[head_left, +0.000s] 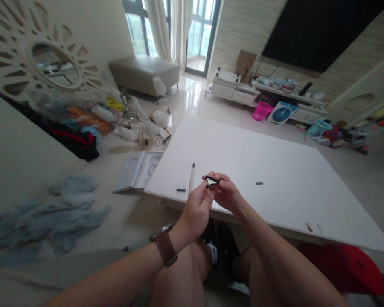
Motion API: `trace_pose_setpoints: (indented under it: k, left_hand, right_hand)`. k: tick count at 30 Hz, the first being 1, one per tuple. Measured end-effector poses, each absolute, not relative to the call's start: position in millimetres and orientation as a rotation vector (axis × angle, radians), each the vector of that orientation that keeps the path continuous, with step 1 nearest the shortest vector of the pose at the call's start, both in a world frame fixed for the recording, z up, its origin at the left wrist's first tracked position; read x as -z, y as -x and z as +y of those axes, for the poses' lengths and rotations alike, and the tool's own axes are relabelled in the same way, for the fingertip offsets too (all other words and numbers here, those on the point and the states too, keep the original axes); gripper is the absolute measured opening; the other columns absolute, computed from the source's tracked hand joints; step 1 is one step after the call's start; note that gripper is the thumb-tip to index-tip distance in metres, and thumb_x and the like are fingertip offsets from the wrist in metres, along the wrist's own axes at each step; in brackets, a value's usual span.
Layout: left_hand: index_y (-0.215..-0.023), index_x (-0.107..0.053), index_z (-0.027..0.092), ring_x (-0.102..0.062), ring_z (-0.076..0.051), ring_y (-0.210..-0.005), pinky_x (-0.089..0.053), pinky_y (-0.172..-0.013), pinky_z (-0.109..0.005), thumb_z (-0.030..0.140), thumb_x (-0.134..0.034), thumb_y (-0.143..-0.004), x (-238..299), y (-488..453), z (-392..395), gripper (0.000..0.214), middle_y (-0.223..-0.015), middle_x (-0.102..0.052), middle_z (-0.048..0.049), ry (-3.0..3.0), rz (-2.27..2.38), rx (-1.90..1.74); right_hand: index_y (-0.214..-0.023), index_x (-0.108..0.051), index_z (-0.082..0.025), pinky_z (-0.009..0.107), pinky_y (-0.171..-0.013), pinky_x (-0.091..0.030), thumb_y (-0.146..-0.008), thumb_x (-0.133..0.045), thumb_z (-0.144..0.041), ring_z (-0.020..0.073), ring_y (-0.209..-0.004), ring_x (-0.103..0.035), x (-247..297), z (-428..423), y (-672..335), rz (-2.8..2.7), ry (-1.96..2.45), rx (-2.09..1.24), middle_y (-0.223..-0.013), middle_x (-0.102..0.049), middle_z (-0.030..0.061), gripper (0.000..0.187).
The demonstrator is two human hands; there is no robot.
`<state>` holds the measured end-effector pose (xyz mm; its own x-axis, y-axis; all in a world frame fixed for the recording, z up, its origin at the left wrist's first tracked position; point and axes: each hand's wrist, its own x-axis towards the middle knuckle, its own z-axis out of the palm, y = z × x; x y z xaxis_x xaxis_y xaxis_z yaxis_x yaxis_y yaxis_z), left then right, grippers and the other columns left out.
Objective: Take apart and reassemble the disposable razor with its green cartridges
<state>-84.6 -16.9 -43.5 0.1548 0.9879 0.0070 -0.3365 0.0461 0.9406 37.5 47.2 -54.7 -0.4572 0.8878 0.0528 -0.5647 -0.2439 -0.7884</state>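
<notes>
1. The small black-and-silver gadget (212,180) is held just above the table's near edge, left of its middle.
2. The left hand (196,208) pinches its silver part; the right hand (226,192) pinches the right end of its black bar. Some fingertips are hidden.
3. It should be light and stiff, with the silver part probably slick. The bar's ends look the surest hold; any finer parts may be fragile, so a gentle pinch suits.
4. The white table (252,149) looks smooth and flat. A thin stick (191,178) and a small packet (181,186) lie left of the hands; a dark strip (259,183) lies to the right.
5. An open box (137,172) sits on the floor at left; a bench (144,72) stands far left, a television (320,34) hangs far right.
</notes>
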Motion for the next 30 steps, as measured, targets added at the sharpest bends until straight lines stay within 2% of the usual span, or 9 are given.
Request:
trace_pose_setpoints:
  k: [3, 10, 13, 17, 21, 23, 27, 30]
  left_hand:
    - [-0.087, -0.053, 0.017, -0.025, -0.008, -0.050, -0.020, -0.045, -0.021, 0.053, -0.047, -0.096, 45.2, 84.7, -15.5, 0.037, -0.061, -0.035, 0.0064, -0.993, 0.852, -1.203]
    - [-0.085, -0.054, 0.016, -0.023, -0.007, -0.046, -0.019, -0.043, -0.020, 0.051, -0.049, -0.094, 43.3, 84.5, -15.0, 0.036, -0.058, -0.031, 0.0083, -0.937, 0.829, -1.153]
    - [-0.083, -0.051, 0.017, -0.022, -0.006, -0.046, -0.019, -0.042, -0.020, 0.056, -0.053, -0.091, 42.3, 84.5, -15.3, 0.040, -0.057, -0.031, 0.0090, -0.900, 0.814, -1.193]
    - [-0.083, -0.049, 0.018, -0.021, -0.005, -0.045, -0.018, -0.042, -0.019, 0.060, -0.058, -0.087, 40.5, 84.2, -14.1, 0.044, -0.057, -0.029, 0.0102, -0.829, 0.805, -1.253]
    - [-0.083, -0.048, 0.018, -0.020, -0.005, -0.044, -0.017, -0.041, -0.019, 0.060, -0.057, -0.087, 38.2, 83.6, -12.2, 0.043, -0.055, -0.028, 0.0110, -0.820, 0.790, -1.267]
    - [-0.082, -0.047, 0.019, -0.020, -0.005, -0.043, -0.016, -0.041, -0.019, 0.059, -0.057, -0.087, 38.0, 84.1, -10.6, 0.042, -0.054, -0.027, 0.0115, -0.814, 0.778, -1.233]
    - [-0.078, -0.046, 0.019, -0.019, -0.005, -0.041, -0.015, -0.041, -0.020, 0.056, -0.055, -0.088, 40.8, 86.1, -6.3, 0.039, -0.051, -0.028, 0.0118, -0.835, 0.769, -1.161]
    - [-0.076, -0.047, 0.019, -0.020, -0.005, -0.042, -0.016, -0.041, -0.021, 0.054, -0.052, -0.089, 42.8, 86.5, -4.7, 0.038, -0.052, -0.029, 0.0110, -0.855, 0.785, -1.166]
  right_hand:
    - [-0.075, -0.078, -0.024, 0.024, -0.054, -0.043, -0.066, -0.087, -0.035, 0.0068, -0.054, -0.049, 54.0, 51.8, -45.3, -1.068, 0.509, -1.825, -0.088, -0.072, 0.0015, 0.017]
    - [-0.078, -0.079, -0.025, 0.027, -0.052, -0.042, -0.070, -0.083, -0.029, 0.0094, -0.054, -0.051, 53.7, 56.3, -54.6, -1.209, 0.529, -1.794, -0.089, -0.073, 0.0032, 0.010]
    - [-0.074, -0.079, -0.024, 0.027, -0.058, -0.044, -0.068, -0.083, -0.034, 0.0093, -0.055, -0.051, 54.7, 49.6, -43.4, -1.091, 0.553, -1.799, -0.087, -0.072, 0.0020, 0.012]
    - [-0.067, -0.076, -0.021, 0.027, -0.073, -0.048, -0.067, -0.083, -0.036, 0.0150, -0.075, -0.060, 54.7, 39.0, -24.2, -0.934, 0.638, -1.746, -0.078, -0.068, 0.0016, 0.017]
    - [-0.062, -0.073, -0.021, 0.030, -0.083, -0.048, -0.068, -0.082, -0.038, 0.0186, -0.086, -0.062, 52.0, 36.4, -20.7, -0.939, 0.668, -1.713, -0.073, -0.064, 0.0018, 0.020]
    - [-0.059, -0.073, -0.021, 0.031, -0.086, -0.048, -0.068, -0.082, -0.037, 0.0185, -0.085, -0.062, 50.1, 38.5, -25.8, -0.999, 0.672, -1.672, -0.070, -0.062, 0.0013, 0.020]
    - [-0.062, -0.075, -0.023, 0.037, -0.085, -0.049, -0.066, -0.084, -0.036, 0.0141, -0.065, -0.056, 46.7, 44.0, -39.1, -1.121, 0.739, -1.606, -0.075, -0.065, 0.0006, 0.016]
    - [-0.064, -0.076, -0.023, 0.039, -0.085, -0.049, -0.067, -0.083, -0.036, 0.0135, -0.061, -0.054, 45.4, 43.4, -43.0, -1.191, 0.758, -1.573, -0.074, -0.065, 0.0002, 0.015]
